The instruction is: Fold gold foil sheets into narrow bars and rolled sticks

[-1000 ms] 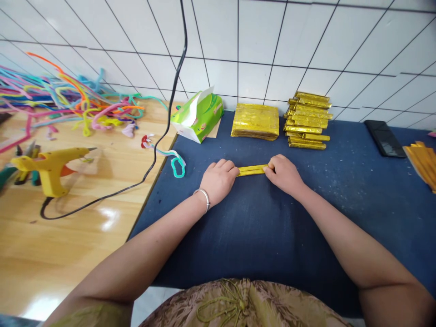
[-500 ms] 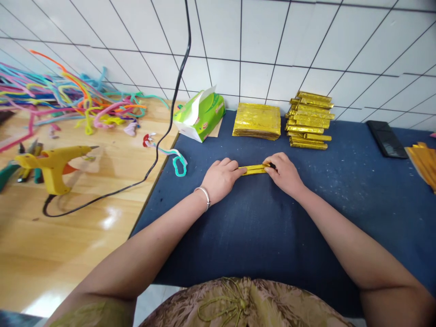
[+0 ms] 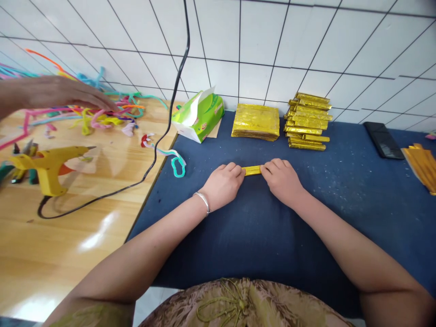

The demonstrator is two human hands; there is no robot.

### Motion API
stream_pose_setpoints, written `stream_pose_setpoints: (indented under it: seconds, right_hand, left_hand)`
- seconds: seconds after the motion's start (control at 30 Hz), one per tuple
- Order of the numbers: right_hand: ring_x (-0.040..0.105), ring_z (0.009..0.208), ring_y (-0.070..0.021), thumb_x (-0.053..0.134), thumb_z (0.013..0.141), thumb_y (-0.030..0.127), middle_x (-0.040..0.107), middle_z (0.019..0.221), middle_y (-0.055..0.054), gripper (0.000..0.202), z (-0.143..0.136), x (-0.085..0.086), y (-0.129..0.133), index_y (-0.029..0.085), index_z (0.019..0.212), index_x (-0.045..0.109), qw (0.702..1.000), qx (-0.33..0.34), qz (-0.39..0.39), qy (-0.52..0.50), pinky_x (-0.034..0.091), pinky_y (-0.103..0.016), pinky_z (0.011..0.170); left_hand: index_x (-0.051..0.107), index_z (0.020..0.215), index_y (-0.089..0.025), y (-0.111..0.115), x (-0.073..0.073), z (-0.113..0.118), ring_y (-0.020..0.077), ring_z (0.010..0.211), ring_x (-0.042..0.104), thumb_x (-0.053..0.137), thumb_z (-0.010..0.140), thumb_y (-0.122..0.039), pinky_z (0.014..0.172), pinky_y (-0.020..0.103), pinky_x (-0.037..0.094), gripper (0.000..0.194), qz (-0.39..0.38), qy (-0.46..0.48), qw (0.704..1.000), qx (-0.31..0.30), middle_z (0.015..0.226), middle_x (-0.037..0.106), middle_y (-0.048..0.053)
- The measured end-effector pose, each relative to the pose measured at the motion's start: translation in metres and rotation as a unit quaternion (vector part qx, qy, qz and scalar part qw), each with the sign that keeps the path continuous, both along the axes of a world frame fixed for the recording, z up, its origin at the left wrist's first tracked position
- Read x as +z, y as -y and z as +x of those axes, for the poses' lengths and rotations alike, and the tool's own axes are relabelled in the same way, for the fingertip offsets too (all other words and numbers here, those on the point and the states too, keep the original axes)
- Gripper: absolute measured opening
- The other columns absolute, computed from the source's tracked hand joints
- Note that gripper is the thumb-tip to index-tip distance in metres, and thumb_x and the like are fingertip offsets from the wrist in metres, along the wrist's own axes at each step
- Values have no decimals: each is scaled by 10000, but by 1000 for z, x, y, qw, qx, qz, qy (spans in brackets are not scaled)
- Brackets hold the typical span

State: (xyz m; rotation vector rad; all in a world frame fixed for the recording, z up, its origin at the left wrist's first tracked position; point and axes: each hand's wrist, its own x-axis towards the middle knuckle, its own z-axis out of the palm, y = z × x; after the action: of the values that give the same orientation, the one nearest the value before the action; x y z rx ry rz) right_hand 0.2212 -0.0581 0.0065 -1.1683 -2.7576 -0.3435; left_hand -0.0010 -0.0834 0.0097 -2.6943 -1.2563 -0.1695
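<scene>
A narrow folded strip of gold foil paper (image 3: 252,170) lies across the dark blue table covering (image 3: 259,236). My left hand (image 3: 225,185) has its fingers closed on the strip's left end, and a silver bangle circles that wrist. At the other end my right hand (image 3: 281,179) grips the strip with bent fingers. Both ends are hidden under the fingers. Beyond my hands sit a stack of flat gold foil sheets (image 3: 255,121) and, to its right, a pile of folded gold strips (image 3: 308,120).
Another person's hand (image 3: 64,93) reaches over colourful pipe cleaners (image 3: 98,119) at left. On the wooden table lies a yellow glue gun (image 3: 51,163) with a black cord (image 3: 170,109). A green tissue box (image 3: 200,116), a phone (image 3: 383,140) and orange-gold paper (image 3: 420,165) stand around.
Another person's hand has come in from the left over the pipe cleaners. My fingers have closed further over the strip, and its lengthwise gap looks narrower.
</scene>
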Motion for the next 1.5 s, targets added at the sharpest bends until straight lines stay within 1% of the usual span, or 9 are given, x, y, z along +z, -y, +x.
stream_pose_setpoints:
  seconds: [0.13,0.27,0.43,0.6,0.8,1.03,1.13,1.37,1.5]
  right_hand:
    - [488,928,-265,345,935,133,641,1001,-170,377,-5,2,9,114,1240,565,1000,6,0,29,337,-395,780]
    - [527,966,-264,370,943,161,628,1121,-174,432,-10,4,18,240,1353,481,999,5,-9,39,345,-396,787]
    - [525,1087,-288,375,943,150,571,1269,-193,431,-8,5,24,236,1354,476,998,-17,4,68,352,-404,806]
    - [554,1024,-253,401,916,117,571,1322,-123,402,10,8,16,196,1286,537,998,-15,-31,51,363,-383,777]
    - [542,964,-230,411,904,129,616,1281,-36,376,20,5,2,219,1215,603,998,-21,-64,-8,376,-373,754]
    - [533,970,-219,461,921,261,672,1093,-59,246,22,-5,-11,205,1043,667,988,-7,-102,-119,396,-366,822]
    - [523,954,-221,464,930,302,662,1029,-78,238,19,-4,-8,185,1011,655,989,5,-95,-112,391,-358,817]
    - [484,911,-224,369,945,183,639,970,-101,279,13,-5,-4,175,1032,634,996,14,-42,-75,363,-357,797]
    - [479,913,-224,357,937,153,634,965,-98,297,17,-9,-7,184,1017,642,996,23,-44,-78,365,-356,787]
  left_hand:
    - [592,1122,-113,1,3,2,219,884,514,397,937,-175,704,336,394,276,-3,-8,1000,2,932,587,111]
    - [560,1178,-95,2,4,1,225,899,520,401,936,-153,705,336,394,296,-8,-24,1000,4,962,593,113]
    - [532,1228,-121,4,4,-2,218,903,522,405,940,-153,712,335,401,316,-3,-30,999,11,989,595,100]
    - [543,1208,-135,4,1,-5,211,881,524,414,941,-168,696,327,413,299,-1,-14,1000,13,967,600,98]
    - [586,1125,-143,1,-5,-6,200,883,531,390,945,-160,746,319,452,267,1,3,1000,9,952,614,95]
    - [621,1055,-163,-4,-11,-9,191,886,548,418,929,-181,745,309,479,239,-14,62,997,44,971,628,87]
    - [630,1033,-166,-4,-10,-12,188,899,548,426,921,-181,778,313,485,233,-20,90,995,44,1000,633,74]
    - [636,972,-165,-6,-14,-20,163,884,560,414,945,-223,812,300,481,231,-21,133,990,35,982,642,65]
    - [636,964,-165,-8,-18,-22,160,896,564,414,953,-229,827,305,476,231,-29,157,986,38,984,645,66]
